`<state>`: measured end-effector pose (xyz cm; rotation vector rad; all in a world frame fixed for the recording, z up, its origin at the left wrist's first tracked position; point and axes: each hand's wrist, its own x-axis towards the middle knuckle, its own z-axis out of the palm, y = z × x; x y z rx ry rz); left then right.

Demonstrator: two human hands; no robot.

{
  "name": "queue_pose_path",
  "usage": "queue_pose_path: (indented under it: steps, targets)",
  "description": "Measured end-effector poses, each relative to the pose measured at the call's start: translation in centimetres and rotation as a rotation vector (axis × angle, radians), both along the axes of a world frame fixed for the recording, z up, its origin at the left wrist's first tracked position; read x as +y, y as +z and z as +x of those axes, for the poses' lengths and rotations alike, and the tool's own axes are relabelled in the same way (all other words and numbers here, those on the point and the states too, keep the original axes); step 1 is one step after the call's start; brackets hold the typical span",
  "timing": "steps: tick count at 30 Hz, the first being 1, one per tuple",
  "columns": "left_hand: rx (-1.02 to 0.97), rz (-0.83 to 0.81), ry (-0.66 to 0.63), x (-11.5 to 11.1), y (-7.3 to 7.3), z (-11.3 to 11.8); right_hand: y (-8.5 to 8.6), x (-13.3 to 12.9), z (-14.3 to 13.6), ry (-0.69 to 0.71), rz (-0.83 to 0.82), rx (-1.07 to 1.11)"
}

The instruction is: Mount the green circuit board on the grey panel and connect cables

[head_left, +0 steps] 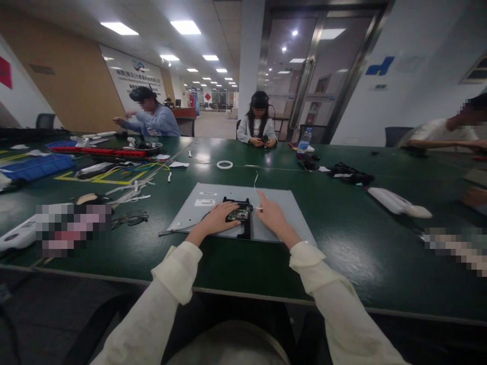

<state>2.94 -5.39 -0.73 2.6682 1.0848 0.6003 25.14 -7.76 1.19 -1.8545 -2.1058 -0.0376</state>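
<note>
A flat grey panel [281,213] lies on the green table in front of me. On it rests a black bracket [245,230] with a green circuit board [239,214]. My left hand [219,218] lies over the left part of the board, its fingers extended. My right hand [272,215] is at the bracket's right side, thumb and index finger closed round a thin white strip [256,180] that sticks up beyond the fingertips. A grey cable [175,231] runs along the panel's left edge.
A white tape roll [224,165] lies beyond the panel. Glasses [133,218], white strips and a blue tray [41,167] are on the left. A white device [397,203] and black items lie right. A bottle [305,140] stands farther back. Several people sit around the green table [342,233].
</note>
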Motion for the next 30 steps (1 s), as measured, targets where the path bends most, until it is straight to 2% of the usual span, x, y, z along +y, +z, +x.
queue_pose_path:
  steps: [5,11,15,20,30]
  targets:
    - [-0.001,0.01,-0.004,0.1,-0.1,0.0,0.2,0.2,0.9,-0.028,-0.002,0.118]
    - [-0.005,0.021,-0.02,0.2,-0.3,-0.1,0.2,-0.5,-0.1,0.089,0.085,0.114]
    - [-0.001,0.014,-0.009,0.3,-0.5,-0.1,-0.4,0.0,-0.4,0.04,0.062,0.084]
    - [0.01,0.003,0.0,0.3,-0.4,-0.1,-0.7,0.7,0.2,0.037,0.074,0.158]
    - [0.034,-0.028,0.02,0.1,0.0,-0.1,-0.6,1.3,2.1,0.018,0.199,0.343]
